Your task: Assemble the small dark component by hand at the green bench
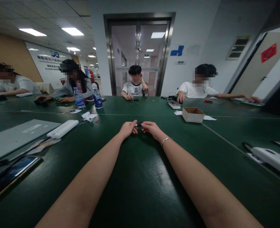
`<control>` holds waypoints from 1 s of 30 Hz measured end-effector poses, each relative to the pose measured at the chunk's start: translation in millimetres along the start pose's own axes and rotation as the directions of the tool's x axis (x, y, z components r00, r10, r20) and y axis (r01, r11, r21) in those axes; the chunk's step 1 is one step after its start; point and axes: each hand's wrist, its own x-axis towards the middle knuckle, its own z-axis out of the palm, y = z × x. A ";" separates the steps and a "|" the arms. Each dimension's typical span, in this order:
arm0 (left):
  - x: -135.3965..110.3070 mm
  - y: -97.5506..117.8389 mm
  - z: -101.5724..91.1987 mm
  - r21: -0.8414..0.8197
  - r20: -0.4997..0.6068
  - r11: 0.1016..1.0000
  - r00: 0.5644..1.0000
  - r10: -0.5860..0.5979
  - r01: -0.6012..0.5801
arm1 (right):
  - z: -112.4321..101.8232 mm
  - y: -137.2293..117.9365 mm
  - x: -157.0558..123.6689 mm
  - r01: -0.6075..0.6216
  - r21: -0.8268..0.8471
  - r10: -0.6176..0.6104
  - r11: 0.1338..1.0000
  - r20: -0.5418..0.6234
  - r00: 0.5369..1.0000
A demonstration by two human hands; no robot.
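Note:
Both arms reach forward over the green table [135, 177], and the hands meet near its middle. Between them is a small dark object [140, 124] with a shiny metallic bit at its left end; its kind is too small to make out. My left hand [128, 129] pinches the left end between thumb and fingers. My right hand [151, 129] grips the other end in the same way, and a silver bracelet [166, 141] circles that wrist. The fingers cover part of the object.
An open cardboard box [193, 115] stands right of the hands. At left lie a grey laptop [18, 133], a white power strip [63, 129] and a phone [13, 174]. Two bottles [97, 97] stand farther back. Another white power strip [273, 160] is at right. Several people sit around the table.

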 end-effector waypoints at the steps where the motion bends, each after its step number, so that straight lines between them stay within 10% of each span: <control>1: 0.1 -0.2 -0.1 0.003 -0.003 1.000 1.000 0.000 0.000 | -0.1 -0.3 -0.3 -0.001 0.005 0.001 1.000 0.003 1.000; 30: -2.9 -0.3 -3.5 -0.010 -0.193 0.998 0.979 0.064 -0.067 | 2.7 -3.5 -2.0 -0.033 -0.091 0.030 0.995 -0.030 0.999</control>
